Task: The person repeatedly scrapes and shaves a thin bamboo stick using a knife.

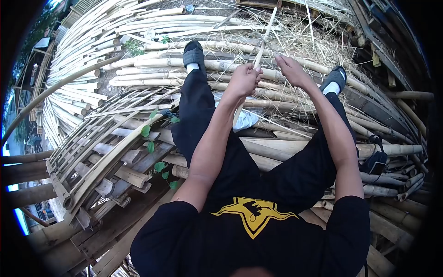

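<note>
My left hand (244,79) is closed around a long, pale bamboo strip (270,27). The strip slants up and away from my fist, and its lower end comes out below the hand towards my lap. To the right, my right hand (293,71) is closed on what looks like a knife (271,48). Its thin dark blade reaches up and left across the strip, and its handle is hidden in my fingers. Both hands are above the bamboo poles, between my spread legs.
Bamboo poles (161,62) lie under my feet, with more stacked at the upper left. Thin shavings (295,37) litter the ground ahead. A slatted bamboo frame (115,147) stands on the left. A white plastic bag (246,120) and a black pouch (374,161) lie nearby.
</note>
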{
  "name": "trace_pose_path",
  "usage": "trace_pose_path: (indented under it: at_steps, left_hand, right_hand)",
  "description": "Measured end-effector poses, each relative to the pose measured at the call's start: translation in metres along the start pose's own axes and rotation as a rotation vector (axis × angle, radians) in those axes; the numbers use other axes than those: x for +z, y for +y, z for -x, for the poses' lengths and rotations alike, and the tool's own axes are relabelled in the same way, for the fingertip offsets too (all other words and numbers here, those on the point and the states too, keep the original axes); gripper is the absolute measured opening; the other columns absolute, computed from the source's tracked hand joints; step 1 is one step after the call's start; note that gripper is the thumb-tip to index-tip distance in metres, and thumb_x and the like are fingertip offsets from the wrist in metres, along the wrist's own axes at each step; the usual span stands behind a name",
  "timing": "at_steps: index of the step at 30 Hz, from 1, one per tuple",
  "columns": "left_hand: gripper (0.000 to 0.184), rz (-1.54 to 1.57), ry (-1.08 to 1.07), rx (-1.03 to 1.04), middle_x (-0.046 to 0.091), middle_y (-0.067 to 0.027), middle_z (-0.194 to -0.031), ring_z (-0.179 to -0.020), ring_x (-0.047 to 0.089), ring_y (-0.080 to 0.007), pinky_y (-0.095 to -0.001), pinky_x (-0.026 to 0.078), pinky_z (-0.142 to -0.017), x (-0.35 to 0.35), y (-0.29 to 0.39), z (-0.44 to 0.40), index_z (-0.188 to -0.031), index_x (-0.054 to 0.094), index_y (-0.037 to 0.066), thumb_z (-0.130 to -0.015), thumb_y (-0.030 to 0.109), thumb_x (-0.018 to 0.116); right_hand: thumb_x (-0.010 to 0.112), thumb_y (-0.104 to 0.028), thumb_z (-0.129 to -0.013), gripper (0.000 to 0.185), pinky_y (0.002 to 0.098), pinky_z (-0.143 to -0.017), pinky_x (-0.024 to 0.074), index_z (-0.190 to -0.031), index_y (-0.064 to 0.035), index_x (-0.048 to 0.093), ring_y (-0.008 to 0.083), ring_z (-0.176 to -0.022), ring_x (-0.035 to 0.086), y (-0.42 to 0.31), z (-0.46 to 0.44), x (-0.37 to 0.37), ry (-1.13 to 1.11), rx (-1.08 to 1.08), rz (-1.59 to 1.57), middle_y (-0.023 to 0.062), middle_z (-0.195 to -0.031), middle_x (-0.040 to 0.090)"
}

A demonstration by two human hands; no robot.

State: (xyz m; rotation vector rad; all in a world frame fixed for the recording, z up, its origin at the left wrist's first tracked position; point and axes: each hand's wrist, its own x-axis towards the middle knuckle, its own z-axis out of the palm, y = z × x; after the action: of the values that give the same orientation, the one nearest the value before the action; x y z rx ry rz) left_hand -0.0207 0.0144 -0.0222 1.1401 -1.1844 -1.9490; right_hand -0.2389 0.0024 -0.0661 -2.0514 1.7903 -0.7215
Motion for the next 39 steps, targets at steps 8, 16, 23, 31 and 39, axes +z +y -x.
trace_pose_path:
  at_steps: [8,16,23,31,39]
  left_hand:
    - [0.015,0.027,-0.014,-0.003,0.042,0.0034,-0.059,-0.043,0.033,-0.0042,-0.0222,0.024,-0.036,-0.013,0.0,0.001,-0.092,0.052,0.002,-0.097,0.013,0.045]
    - [0.015,0.097,-0.052,-0.012,0.04,0.0049,-0.06,-0.044,0.032,-0.0041,-0.0217,0.025,-0.036,0.0,0.002,-0.006,-0.09,0.051,0.003,-0.098,0.014,0.045]
    - [0.014,0.044,-0.004,-0.001,0.039,0.0052,-0.059,-0.041,0.027,-0.0019,-0.0204,0.02,-0.036,-0.004,-0.001,-0.001,-0.096,0.051,0.003,-0.099,0.015,0.044]
    - [0.015,0.043,-0.095,-0.034,0.035,0.0067,-0.059,-0.041,0.026,-0.0013,-0.0201,0.018,-0.036,0.005,0.001,0.004,-0.094,0.049,0.004,-0.1,0.017,0.043]
    - [0.014,0.1,-0.002,-0.023,0.033,0.0071,-0.059,-0.041,0.025,-0.0017,-0.0203,0.018,-0.035,-0.003,-0.002,0.0,-0.095,0.049,0.006,-0.1,0.017,0.043]
  right_hand:
    - [0.037,-0.034,-0.099,0.035,0.0487,-0.055,0.0433,-0.093,-0.0027,0.05,0.045,-0.058,0.053,-0.047,0.023,0.004,-0.165,-0.16,-0.04,0.019,-0.064,0.055]
    - [0.039,-0.041,-0.098,0.041,0.0502,-0.06,0.0444,-0.09,-0.0026,0.053,0.0422,-0.063,0.058,0.01,-0.007,-0.015,0.006,0.012,0.18,0.0207,-0.064,0.058]
    - [0.039,-0.045,-0.098,0.044,0.0352,-0.044,0.0399,-0.083,-0.0045,0.047,0.0185,-0.046,0.047,-0.029,0.008,0.0,-0.362,0.338,-0.602,0.0058,-0.057,0.049]
    - [0.039,-0.04,-0.098,0.039,0.0507,-0.059,0.0459,-0.09,-0.0048,0.052,0.0413,-0.068,0.06,0.001,-0.005,-0.031,0.039,0.014,0.303,0.0207,-0.068,0.06]
    - [0.035,-0.039,-0.099,0.044,0.0513,-0.066,0.0412,-0.09,0.0003,0.05,0.0447,-0.072,0.055,-0.045,0.015,-0.011,-0.164,0.008,-0.106,0.026,-0.073,0.056]
